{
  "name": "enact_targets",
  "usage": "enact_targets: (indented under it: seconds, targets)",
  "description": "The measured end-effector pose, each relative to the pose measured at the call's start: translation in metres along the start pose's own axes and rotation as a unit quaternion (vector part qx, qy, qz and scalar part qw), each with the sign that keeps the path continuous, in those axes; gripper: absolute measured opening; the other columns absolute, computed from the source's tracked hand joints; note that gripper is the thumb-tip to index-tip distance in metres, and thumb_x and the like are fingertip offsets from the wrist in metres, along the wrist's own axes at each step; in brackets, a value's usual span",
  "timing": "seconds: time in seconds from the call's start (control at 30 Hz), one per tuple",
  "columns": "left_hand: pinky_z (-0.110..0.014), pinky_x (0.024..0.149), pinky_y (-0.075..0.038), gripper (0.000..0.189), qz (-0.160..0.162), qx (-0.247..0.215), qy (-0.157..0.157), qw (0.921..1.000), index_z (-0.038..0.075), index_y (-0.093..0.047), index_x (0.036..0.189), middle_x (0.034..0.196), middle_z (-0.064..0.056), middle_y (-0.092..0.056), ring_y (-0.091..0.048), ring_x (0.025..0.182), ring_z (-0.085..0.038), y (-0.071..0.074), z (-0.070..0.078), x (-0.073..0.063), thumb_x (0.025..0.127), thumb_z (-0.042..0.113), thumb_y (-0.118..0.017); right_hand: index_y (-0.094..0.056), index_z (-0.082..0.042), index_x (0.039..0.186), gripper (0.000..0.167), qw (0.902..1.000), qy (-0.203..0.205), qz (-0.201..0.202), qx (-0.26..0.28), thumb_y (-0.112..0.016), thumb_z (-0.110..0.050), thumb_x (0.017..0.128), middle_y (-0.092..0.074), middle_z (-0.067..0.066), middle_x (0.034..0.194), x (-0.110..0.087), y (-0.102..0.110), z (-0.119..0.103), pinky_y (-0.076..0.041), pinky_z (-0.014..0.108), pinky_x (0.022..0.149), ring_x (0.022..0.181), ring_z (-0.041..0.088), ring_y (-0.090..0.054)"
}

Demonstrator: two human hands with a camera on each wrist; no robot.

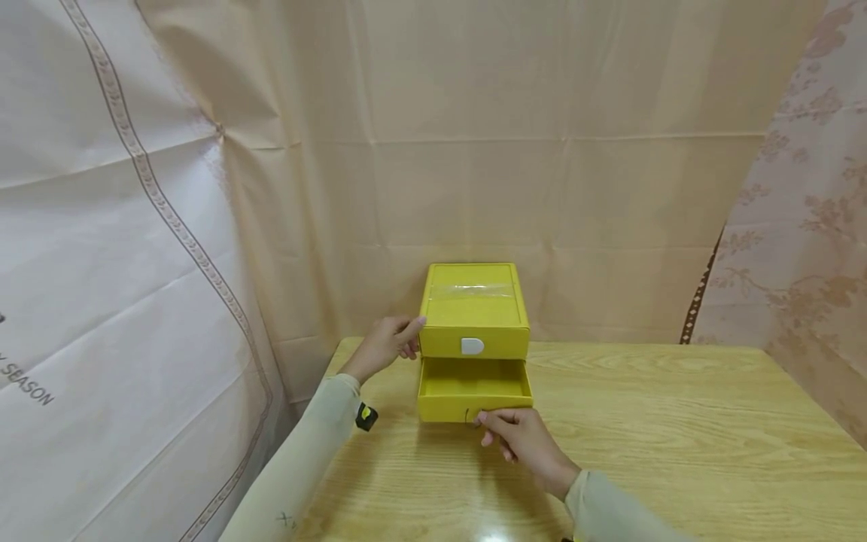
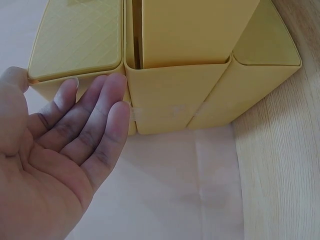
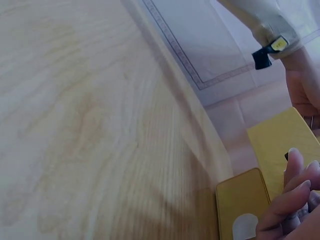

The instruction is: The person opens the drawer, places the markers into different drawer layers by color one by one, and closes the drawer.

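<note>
A yellow drawer box (image 1: 474, 310) with stacked drawers stands on the table, clear tape across its top. Its middle drawer (image 1: 443, 410) is pulled out; the inside shows bare yellow. At that drawer's front, my right hand (image 1: 524, 440) pinches a thin dark loop-like pull (image 1: 467, 415) between thumb and curled fingers. My left hand (image 1: 389, 342) rests at the upper left side of the box, thumb at the top front corner. In the left wrist view the left fingers (image 2: 115, 130) extend loosely along the box's side. A white tab (image 1: 472, 346) marks the top drawer.
The wooden table (image 1: 643, 421) extends widely to the right of the box. A beige cloth (image 1: 460, 150) hangs right behind it, and a white printed cloth (image 1: 135, 301) hangs on the left. The lowest drawer (image 3: 245, 195) shows under the pulled-out one in the right wrist view.
</note>
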State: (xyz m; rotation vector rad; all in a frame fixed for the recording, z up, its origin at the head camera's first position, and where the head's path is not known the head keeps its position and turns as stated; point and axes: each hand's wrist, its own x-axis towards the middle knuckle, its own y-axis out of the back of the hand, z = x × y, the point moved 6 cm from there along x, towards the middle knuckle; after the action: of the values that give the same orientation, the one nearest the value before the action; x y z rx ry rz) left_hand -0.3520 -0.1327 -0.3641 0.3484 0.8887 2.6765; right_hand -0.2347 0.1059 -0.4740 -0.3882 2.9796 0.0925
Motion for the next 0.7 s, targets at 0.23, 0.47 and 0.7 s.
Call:
enact_targets:
  seconds: [0.23,0.47,0.7]
  targets:
    - [-0.034,0.068,-0.058,0.058,0.001,-0.001,-0.004,1.0000,0.006,-0.068,0.084,0.084,-0.009,-0.071,-0.071,0.079,-0.036,0.000,0.000,-0.001,0.107,0.054,-0.047,-0.076,0.000,0.114,0.036,0.9998,0.012,0.017,-0.003,-0.067,-0.033,0.102,-0.069,0.004,0.076,0.016,0.003,-0.002,-0.035,0.019,0.047,0.050,0.006,-0.040]
    - [-0.035,0.069,-0.058,0.060,0.000,-0.001,-0.008,1.0000,0.004,-0.068,0.086,0.087,-0.014,-0.072,-0.071,0.076,-0.031,0.001,0.001,-0.001,0.107,0.056,-0.046,-0.075,0.000,0.116,0.036,0.9994,0.012,0.031,0.000,-0.066,-0.033,0.103,-0.070,0.004,0.077,0.031,0.008,-0.004,-0.036,0.021,0.048,0.052,0.007,-0.042]
    - [-0.035,0.069,-0.058,0.059,-0.003,0.002,-0.008,1.0000,0.006,-0.068,0.086,0.086,-0.012,-0.072,-0.070,0.073,-0.024,0.002,0.002,-0.003,0.107,0.056,-0.046,-0.073,0.000,0.121,0.036,0.9994,0.011,0.028,0.013,-0.065,-0.031,0.104,-0.070,0.003,0.080,0.045,0.013,-0.006,-0.037,0.020,0.050,0.054,0.006,-0.043]
